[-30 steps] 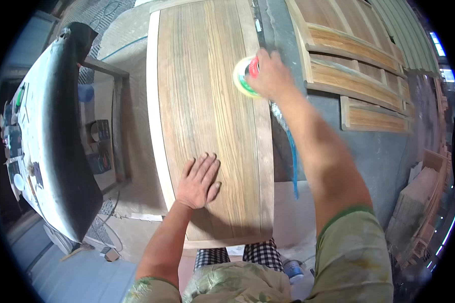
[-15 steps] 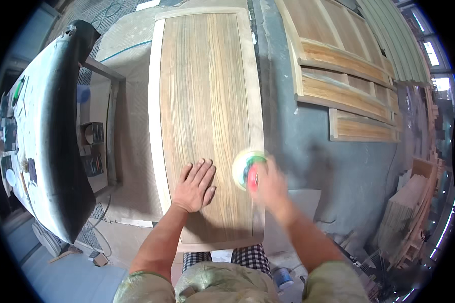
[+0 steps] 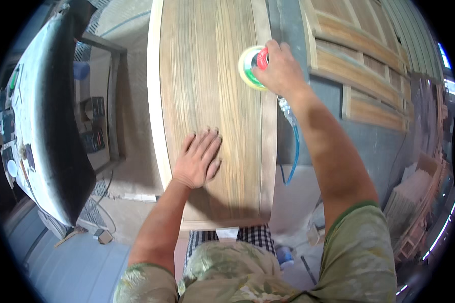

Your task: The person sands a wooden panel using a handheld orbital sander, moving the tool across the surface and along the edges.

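Observation:
A long framed wooden panel (image 3: 197, 91) with striped grain lies flat in front of me. My left hand (image 3: 199, 159) rests flat on its near half, fingers stretched out, holding nothing. My right hand (image 3: 282, 69) grips a round air sander (image 3: 253, 68) with a red top, green body and pale yellow pad. The sander sits against the panel's right side, over the seam between the striped middle and the right frame strip. A blue air hose (image 3: 292, 139) trails from the sander down past the panel's right edge. My palm and fingers cover part of the tool.
Several framed wood panels (image 3: 356, 65) lie at the far right, beside a stack of ribbed boards (image 3: 409, 38). On the left stands a bench with a dark rounded edge (image 3: 68, 121) and small items on top. Boxes (image 3: 92, 139) sit on its lower shelf.
My right hand has pushed the sander away from me, up along the panel's right side. The view has shifted; my left hand still lies flat on the panel. The hose now shows.

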Demonstrator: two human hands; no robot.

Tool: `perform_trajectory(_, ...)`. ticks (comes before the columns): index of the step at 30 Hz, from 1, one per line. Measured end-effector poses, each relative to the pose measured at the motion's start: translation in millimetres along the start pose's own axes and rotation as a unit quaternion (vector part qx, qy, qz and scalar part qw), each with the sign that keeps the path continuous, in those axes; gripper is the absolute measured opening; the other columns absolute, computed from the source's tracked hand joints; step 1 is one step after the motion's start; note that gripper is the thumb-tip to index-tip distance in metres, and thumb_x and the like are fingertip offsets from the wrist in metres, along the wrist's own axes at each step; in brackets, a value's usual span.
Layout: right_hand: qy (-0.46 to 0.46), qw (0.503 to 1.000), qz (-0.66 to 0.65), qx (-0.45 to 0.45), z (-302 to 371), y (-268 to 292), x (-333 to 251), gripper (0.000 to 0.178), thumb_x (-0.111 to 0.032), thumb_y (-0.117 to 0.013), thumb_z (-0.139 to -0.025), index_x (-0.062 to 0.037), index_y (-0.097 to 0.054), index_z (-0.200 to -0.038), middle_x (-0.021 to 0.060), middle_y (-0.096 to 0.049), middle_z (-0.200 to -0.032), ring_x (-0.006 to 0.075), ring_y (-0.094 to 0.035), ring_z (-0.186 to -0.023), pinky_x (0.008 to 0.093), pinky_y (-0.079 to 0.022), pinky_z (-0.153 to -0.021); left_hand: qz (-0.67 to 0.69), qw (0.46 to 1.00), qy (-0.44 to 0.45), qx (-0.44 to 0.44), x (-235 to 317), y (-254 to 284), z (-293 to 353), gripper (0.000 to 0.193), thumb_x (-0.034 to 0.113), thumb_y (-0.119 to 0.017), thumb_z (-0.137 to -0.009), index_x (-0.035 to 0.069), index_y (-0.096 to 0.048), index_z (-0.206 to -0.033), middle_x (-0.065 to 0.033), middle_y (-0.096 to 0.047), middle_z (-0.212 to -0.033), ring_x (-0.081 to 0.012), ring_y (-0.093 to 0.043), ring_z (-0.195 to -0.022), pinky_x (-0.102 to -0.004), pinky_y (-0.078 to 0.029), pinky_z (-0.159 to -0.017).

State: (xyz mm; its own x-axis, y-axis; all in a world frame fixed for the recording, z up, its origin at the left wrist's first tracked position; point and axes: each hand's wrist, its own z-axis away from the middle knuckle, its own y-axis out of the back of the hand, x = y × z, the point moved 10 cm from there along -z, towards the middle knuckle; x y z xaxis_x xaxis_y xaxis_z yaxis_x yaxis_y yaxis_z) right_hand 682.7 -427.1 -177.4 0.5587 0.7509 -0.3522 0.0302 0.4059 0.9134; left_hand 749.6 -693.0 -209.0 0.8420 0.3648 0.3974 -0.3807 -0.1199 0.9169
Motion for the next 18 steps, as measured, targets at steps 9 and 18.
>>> perform_trajectory(9, -0.06, 0.996, -0.072, 0.009, 334, -44, 29, 0.049, -0.017, -0.077, -0.066, -0.0072, -0.053, -0.108, 0.0177, -0.05, -0.109, 0.0382, -0.059, -0.092, 0.0451, -0.052, -0.072, -0.058, 0.997, -0.018, 0.037, 14, -5, -16, 0.056, 0.033, -0.046, -0.088, 0.009, -0.04, -0.138, -0.0093, -0.039, -0.144, -0.0268, -0.033, -0.135, -0.0435, -0.02, -0.111)
perform_trajectory(18, -0.116, 0.992, -0.014, 0.055, 374, -47, 46, 0.058, -0.02, -0.079, -0.064, -0.0078, -0.051, -0.114, 0.0144, -0.049, -0.102, 0.0371, -0.06, -0.085, 0.0439, -0.053, -0.071, -0.107, 0.991, -0.032, 0.077, 24, -7, -18, 0.053, 0.035, -0.046, -0.091, 0.011, -0.041, -0.138, -0.0085, -0.039, -0.143, -0.0262, -0.033, -0.135, -0.0428, -0.021, -0.111)
